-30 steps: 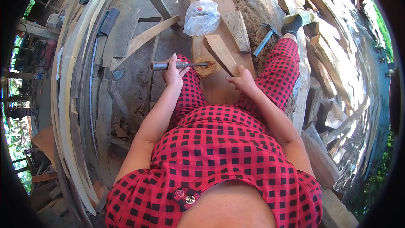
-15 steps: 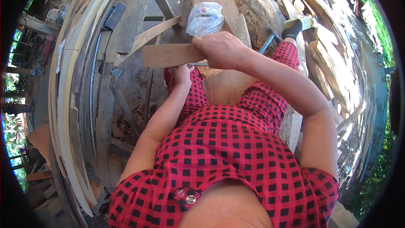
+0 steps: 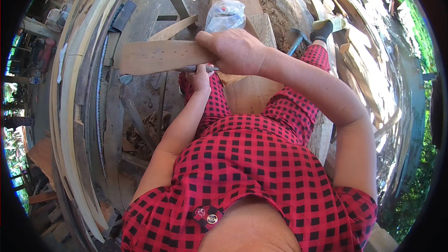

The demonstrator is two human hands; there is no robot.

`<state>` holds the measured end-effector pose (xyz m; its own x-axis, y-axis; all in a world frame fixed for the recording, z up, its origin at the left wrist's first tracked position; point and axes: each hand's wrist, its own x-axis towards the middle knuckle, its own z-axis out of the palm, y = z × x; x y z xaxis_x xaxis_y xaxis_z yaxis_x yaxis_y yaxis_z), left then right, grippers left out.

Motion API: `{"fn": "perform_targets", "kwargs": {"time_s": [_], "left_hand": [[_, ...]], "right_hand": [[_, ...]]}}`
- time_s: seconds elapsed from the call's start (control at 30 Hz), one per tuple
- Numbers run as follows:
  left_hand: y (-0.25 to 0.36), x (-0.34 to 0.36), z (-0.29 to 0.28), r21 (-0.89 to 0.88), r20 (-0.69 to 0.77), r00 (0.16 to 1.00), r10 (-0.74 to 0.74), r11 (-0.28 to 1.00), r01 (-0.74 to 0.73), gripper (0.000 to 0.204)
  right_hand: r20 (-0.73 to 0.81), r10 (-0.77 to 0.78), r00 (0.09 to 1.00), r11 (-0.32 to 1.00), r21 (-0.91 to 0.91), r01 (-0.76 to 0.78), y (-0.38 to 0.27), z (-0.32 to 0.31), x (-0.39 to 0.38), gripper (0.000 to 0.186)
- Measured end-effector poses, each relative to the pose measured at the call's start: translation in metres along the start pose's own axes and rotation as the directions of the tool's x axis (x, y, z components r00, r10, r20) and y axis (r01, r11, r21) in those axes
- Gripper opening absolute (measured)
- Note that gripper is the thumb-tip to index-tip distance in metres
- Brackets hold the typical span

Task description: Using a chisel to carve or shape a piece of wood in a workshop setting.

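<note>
My right hand (image 3: 235,51) is raised close to the camera and grips one end of a flat wooden board (image 3: 156,57), which sticks out to the left. Below it, my left hand (image 3: 199,77) is closed around a metal chisel (image 3: 189,68) resting by my left knee; most of the tool is hidden behind the board. I sit astride a pale plank (image 3: 249,94) in red-and-black checked clothes.
A clear plastic bag (image 3: 225,15) lies on the plank ahead of my knees. A hammer (image 3: 295,37) leans near my right foot. Long curved planks (image 3: 77,126) and a saw blade run along the left; stacked timber (image 3: 368,65) fills the right.
My right hand lifted a wooden board from the plank and brought it up toward the camera, across my left hand. The left hand stayed on the chisel.
</note>
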<state>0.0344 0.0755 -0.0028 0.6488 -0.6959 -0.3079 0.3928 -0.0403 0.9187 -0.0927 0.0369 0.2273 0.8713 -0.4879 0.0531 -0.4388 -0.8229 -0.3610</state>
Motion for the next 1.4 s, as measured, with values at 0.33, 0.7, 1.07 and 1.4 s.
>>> {"fn": "perform_targets", "kwargs": {"time_s": [0.33,0.7,1.07,1.4], "left_hand": [[-0.009,0.008,-0.001,-0.089,0.047,0.997,-0.069,0.993,0.073,0.029],[0.0,0.013,0.001,-0.145,-0.013,0.994,-0.104,0.984,0.101,0.032],[0.011,0.024,-0.016,-0.052,0.379,0.921,-0.088,0.992,0.116,0.017],[0.053,0.022,0.036,0.292,0.836,0.536,-0.118,0.923,-0.251,0.03]], "right_hand": [[0.126,0.025,0.992,0.992,-0.123,-0.01,0.014,0.012,0.0,0.029],[0.061,0.31,0.949,0.944,0.098,-0.315,0.063,0.057,-0.036,0.023],[0.523,0.71,0.472,-0.058,0.711,-0.7,0.089,0.159,-0.146,0.024],[0.496,0.744,0.448,-0.128,0.764,-0.633,0.099,0.182,-0.148,0.028]]}}
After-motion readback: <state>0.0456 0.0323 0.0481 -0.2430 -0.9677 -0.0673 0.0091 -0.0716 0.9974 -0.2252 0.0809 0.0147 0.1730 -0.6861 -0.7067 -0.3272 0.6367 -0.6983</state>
